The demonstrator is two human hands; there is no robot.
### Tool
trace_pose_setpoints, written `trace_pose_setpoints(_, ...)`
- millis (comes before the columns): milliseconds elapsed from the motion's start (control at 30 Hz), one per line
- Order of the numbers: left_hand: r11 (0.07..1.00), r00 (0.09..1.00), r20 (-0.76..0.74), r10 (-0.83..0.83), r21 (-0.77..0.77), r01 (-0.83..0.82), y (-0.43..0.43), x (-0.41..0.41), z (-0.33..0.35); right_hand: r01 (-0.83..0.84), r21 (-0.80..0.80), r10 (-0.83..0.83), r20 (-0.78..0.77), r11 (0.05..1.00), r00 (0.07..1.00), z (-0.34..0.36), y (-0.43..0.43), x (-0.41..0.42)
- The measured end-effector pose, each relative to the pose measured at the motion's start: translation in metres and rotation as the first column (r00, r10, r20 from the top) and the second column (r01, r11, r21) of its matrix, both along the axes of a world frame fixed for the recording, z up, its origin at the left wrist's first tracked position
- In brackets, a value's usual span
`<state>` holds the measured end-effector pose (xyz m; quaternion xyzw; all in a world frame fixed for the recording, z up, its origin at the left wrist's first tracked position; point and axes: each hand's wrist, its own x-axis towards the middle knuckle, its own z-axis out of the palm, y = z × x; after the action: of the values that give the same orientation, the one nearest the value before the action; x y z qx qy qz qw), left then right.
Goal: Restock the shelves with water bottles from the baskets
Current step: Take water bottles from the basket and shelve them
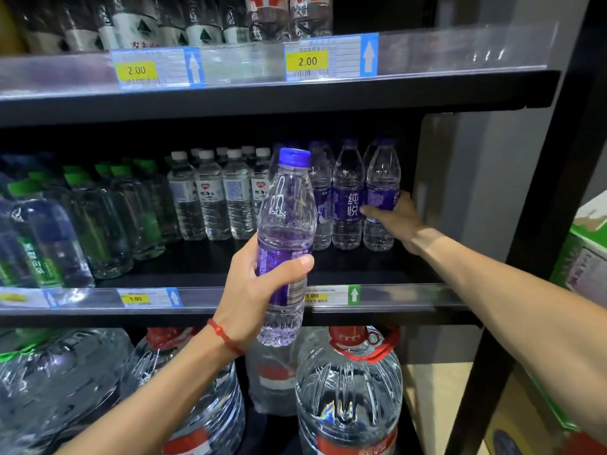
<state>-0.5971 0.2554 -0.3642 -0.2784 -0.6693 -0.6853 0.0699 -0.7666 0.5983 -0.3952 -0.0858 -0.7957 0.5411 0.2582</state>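
Note:
My left hand (259,287) grips a purple-labelled water bottle (286,224) with a blue cap, held upright in front of the middle shelf (394,297). My right hand (399,221) reaches into the right end of that shelf and wraps round the rightmost purple-labelled bottle (381,195), which stands on the shelf board. Two more purple-labelled bottles (348,195) stand just left of it in a row. The baskets are out of view.
White-capped bottles (223,195) and green-capped bottles (108,218) fill the middle shelf's left part. Large red-capped water jugs (348,389) stand below. The top shelf (262,93) carries more bottles. A black upright post (542,224) and a green-and-white carton (584,254) are at right.

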Motion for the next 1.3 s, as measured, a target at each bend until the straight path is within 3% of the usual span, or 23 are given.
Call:
trace_pose_setpoints(67,1.0,1.0,0.005,0.001,0.013,-0.001,0.003,0.001,-0.002,0.019,0.023,-0.02,0.034,1.0,0.999,0.025,-0.034,0.044)
trace_pose_setpoints(233,1.0,1.0,-0.014,0.011,0.02,-0.011,0.008,-0.001,-0.001,0.139,-0.037,-0.14,-0.021,0.99,0.99,0.017,-0.038,0.048)
trace_pose_setpoints(500,0.999,1.0,-0.014,0.024,0.023,-0.024,0.016,-0.002,-0.003,0.083,-0.032,-0.083,-0.02,0.996,0.996,0.01,-0.032,0.043)
trace_pose_setpoints(733,0.997,0.996,0.042,0.078,-0.003,-0.078,0.015,0.007,-0.001,0.198,0.23,-0.234,0.145,0.953,0.961,0.028,-0.051,0.068)
trace_pose_setpoints(833,0.998,0.996,0.073,0.047,0.039,-0.05,0.013,0.013,0.007,0.098,0.503,-0.237,0.219,0.859,0.946,0.049,-0.077,0.121)
trace_pose_setpoints(967,0.997,0.997,0.071,0.044,0.065,-0.049,0.009,0.022,0.017,0.032,0.811,-0.146,0.067,0.585,0.987,0.059,-0.106,0.188)
trace_pose_setpoints(1033,0.997,0.996,0.063,0.065,0.047,-0.068,0.006,0.024,0.02,-0.011,0.857,-0.044,0.04,0.516,0.998,0.065,-0.113,0.217)
trace_pose_setpoints(1133,0.994,0.992,0.066,0.108,0.017,-0.109,0.003,0.027,0.02,-0.181,0.881,0.111,0.147,0.437,0.983,0.071,-0.113,0.252)
trace_pose_setpoints(1300,0.987,0.987,-0.036,0.157,-0.034,-0.158,0.004,0.029,0.025,-0.32,0.895,0.18,0.276,0.31,0.944,0.071,-0.106,0.287)
